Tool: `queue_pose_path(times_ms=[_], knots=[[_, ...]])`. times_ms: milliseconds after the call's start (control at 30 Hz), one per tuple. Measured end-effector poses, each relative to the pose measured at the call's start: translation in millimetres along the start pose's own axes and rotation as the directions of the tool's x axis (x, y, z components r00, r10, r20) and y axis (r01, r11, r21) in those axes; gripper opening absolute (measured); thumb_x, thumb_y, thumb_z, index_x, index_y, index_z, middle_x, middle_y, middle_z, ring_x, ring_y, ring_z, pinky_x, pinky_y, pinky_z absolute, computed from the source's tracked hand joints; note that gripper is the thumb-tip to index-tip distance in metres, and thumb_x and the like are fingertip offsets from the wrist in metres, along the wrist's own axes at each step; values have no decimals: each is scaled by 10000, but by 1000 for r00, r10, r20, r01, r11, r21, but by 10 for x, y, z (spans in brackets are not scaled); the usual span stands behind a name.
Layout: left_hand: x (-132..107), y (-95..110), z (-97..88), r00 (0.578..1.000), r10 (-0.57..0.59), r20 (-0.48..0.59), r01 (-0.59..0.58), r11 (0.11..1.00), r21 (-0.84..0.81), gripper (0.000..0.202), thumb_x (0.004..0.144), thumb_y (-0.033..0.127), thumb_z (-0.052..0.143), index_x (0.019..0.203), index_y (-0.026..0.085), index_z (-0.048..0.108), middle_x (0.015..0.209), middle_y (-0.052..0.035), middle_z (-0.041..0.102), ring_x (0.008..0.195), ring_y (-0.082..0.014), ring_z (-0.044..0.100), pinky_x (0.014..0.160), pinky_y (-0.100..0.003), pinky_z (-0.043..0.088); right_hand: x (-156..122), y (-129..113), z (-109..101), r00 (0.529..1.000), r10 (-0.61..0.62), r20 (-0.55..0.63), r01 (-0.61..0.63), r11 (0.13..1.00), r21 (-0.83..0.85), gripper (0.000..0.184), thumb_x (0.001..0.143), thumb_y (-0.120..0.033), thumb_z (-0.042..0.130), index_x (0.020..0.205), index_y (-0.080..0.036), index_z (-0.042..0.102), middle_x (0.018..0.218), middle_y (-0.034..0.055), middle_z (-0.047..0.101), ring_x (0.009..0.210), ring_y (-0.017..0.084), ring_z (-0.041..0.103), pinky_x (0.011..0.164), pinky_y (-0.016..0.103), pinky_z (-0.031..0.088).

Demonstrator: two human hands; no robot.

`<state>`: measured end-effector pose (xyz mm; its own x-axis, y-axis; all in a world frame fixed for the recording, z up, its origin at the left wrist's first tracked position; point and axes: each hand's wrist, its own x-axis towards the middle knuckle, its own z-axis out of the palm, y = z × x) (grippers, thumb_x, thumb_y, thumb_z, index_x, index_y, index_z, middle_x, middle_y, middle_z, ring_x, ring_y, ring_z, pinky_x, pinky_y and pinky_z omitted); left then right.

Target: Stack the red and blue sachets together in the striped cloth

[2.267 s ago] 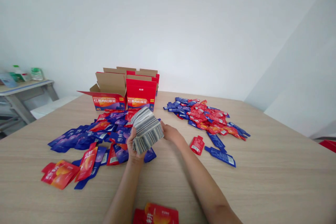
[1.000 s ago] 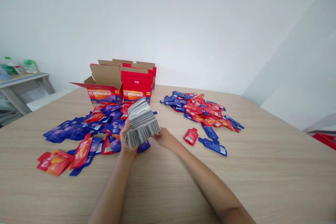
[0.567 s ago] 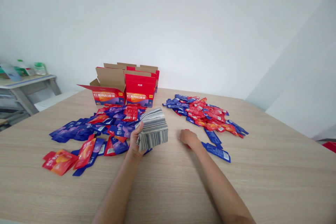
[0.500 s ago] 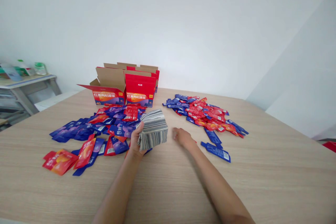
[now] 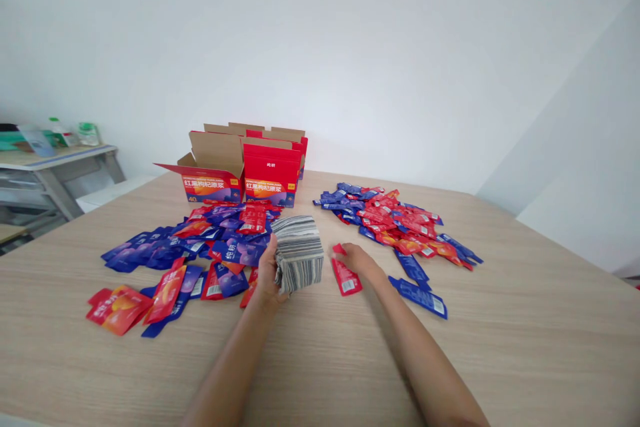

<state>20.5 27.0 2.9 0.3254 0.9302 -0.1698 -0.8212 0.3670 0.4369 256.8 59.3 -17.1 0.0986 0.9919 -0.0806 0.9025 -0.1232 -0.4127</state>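
Note:
My left hand [image 5: 269,271] is wrapped round a folded cloth [image 5: 300,253] with grey, black and cream stripes, held above the table. To its right, my right hand [image 5: 357,259] pinches the top end of a red pouch [image 5: 346,279], whose barcode end points toward me. A pile of blue and red pouches [image 5: 235,252] spreads out left of the cloth. Beyond my right hand lies a second heap of red and blue pouches [image 5: 390,217]. Two blue pouches [image 5: 420,297] lie near my right forearm.
Red printed cartons stand at the back left: one with its flaps open [image 5: 213,188], another beside it [image 5: 270,177], and more behind. A side bench [image 5: 60,157] with bottles stands at the far left. A white wall [image 5: 380,67] rises behind the wooden table [image 5: 310,360].
The red pouch by my right hand now shows, where before it was mostly hidden and the hand was blurred. The whole view has shifted slightly. My left hand still holds the cloth.

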Motion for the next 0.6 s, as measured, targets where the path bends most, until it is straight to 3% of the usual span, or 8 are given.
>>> queue_pose_path(times_ms=[133,233,300,467,533,600], knots=[[42,-69,-9,996,-28,-87,29,1000,7,451,993,476,457,1104,122,714,929,-94,793,918,-249,758,898,-394,588,-57,-72,-290,977,-126,-170,157,970,184,355,993,-447,402,857,-178,589,870,71,686,819,215,629,744,306,469],[35,-160,11,991,-100,-88,100,995,-4,417,971,468,511,1090,129,723,884,-88,793,847,-252,765,836,-384,604,-184,-232,-410,942,-206,-267,285,908,308,441,1001,-552,300,942,-197,556,893,40,669,789,199,623,698,291,489],[1,-256,42,986,-156,-56,156,988,1,414,973,471,503,1111,147,720,857,-78,792,832,-260,765,825,-399,608,-260,-366,-386,921,-234,-312,343,867,363,466,993,-593,297,998,-203,552,917,36,673,786,196,633,687,288,504],[-123,-508,119,957,-277,85,277,961,7,403,953,482,538,1166,180,701,862,-78,792,866,-276,765,847,-420,602,-311,-584,-175,894,-225,-387,380,840,388,453,921,-551,504,1160,-173,576,961,69,692,857,232,661,812,356,532],[-148,-542,131,956,-271,114,276,961,-31,428,951,483,536,1205,171,684,925,-91,793,900,-283,761,877,-435,593,-326,-611,-130,883,-212,-420,377,852,363,519,932,-510,505,1301,-147,535,1071,118,688,951,255,665,903,403,520],[-150,-524,134,962,-245,123,254,965,-69,453,959,480,514,1247,163,663,991,-102,789,938,-287,755,915,-450,579,-369,-637,-116,860,-276,-430,410,875,258,548,965,-480,478,1396,-142,491,1293,179,624,1166,282,616,1036,447,461]])
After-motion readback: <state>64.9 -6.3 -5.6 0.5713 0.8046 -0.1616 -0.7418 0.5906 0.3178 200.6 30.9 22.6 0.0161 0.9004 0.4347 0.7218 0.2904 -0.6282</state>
